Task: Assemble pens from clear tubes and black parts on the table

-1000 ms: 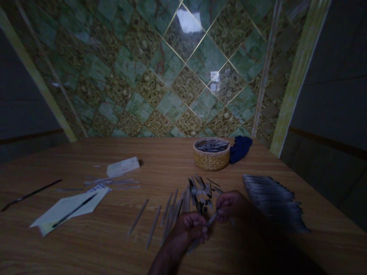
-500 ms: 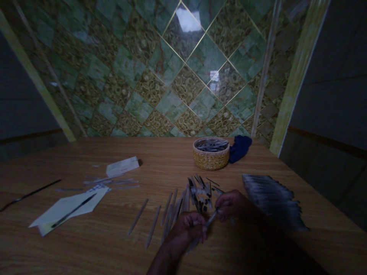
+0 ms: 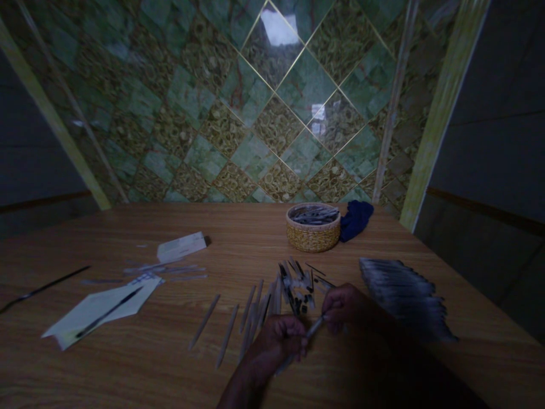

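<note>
My left hand (image 3: 284, 338) is closed around a slim, pale pen (image 3: 315, 326) that slants up to the right. At its upper end, the fingertips of my right hand (image 3: 340, 307) pinch it; whether a small part sits between them is too dark to tell. Just beyond my hands lies a loose heap of small black and clear pen parts (image 3: 300, 284). Several grey pen barrels (image 3: 227, 335) are spread on the table to the left of my left hand. Right of my right hand, many dark pens (image 3: 402, 295) lie side by side in a row.
A woven basket (image 3: 314, 237) full of pens stands at the back, beside a dark blue cloth (image 3: 356, 220). On the left are a paper sheet (image 3: 102, 309) with a dark stick on it, a white box (image 3: 181, 246), thin clear strips (image 3: 185, 270) and a long black rod (image 3: 46, 288).
Hardly anything differs. Both hands stay at the same spot on the pen, with only a slight shift of the right fingers.
</note>
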Tool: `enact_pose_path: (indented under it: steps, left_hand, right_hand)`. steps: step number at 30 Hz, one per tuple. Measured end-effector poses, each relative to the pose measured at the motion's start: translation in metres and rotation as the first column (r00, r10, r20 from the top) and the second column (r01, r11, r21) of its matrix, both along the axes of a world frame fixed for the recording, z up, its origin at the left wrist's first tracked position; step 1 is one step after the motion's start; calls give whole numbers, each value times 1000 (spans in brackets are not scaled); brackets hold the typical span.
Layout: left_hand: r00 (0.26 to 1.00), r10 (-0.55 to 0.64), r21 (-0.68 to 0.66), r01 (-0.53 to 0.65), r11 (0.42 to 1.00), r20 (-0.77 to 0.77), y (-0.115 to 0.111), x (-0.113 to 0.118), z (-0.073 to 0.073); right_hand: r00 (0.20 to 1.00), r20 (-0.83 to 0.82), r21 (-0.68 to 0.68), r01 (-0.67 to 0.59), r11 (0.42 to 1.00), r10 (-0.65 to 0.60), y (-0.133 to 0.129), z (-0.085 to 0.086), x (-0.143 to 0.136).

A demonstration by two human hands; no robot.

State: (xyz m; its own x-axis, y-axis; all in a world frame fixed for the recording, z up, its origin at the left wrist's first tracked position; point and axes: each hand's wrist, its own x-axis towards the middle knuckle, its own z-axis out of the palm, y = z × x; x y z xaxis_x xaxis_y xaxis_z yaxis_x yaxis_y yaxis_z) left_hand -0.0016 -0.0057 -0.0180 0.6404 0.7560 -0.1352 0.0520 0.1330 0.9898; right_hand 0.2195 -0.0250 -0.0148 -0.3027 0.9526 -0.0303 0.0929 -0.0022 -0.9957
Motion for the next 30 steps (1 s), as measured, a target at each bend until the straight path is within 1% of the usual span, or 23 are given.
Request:
enact_pose_path:
  steps: [4,8,11,15,19,22,24,27,30]
  left_hand:
    - [1000,-5,44,5,999,-14,1,0,1]
    - [1000,14,79,-12,997,-25,0,1,6]
    - [999,8,100,-4,995,-40,0,1,5]
    - [998,7,129,0,992,-56,1,-1,3]
    - [999,37,122,-32,992,-36,1,-1,4]
    - [998,46,119,-40,992,-47,1,-1,5]
    - [997,55,120,-50,992,-44,1,-1,4]
    - [998,46,114,-41,993,-47,1,-1,4]
    - [997,48,104,-41,994,-60,0,0,4]
  right_hand:
    - [999,31,-8,-10,1000,10,-1,2,-2]
    - [998,62,-10,-19,1000,20,-1,-2,-4]
    - [994,103,8,-37,999,36,-3,-4,-6]
    - [988,152,-3,-4,1000,4,-4,-4,-9]
    - [989,131,51,58,997,-64,-1,-3,-8]
    - [997,65,60,48,997,-52,1,-3,-5]
    - [998,56,47,24,999,-27,1,-2,-6]
    - [994,104,41,20,999,-24,0,-2,-11]
    - [983,163,39,75,996,-80,-1,-4,-14]
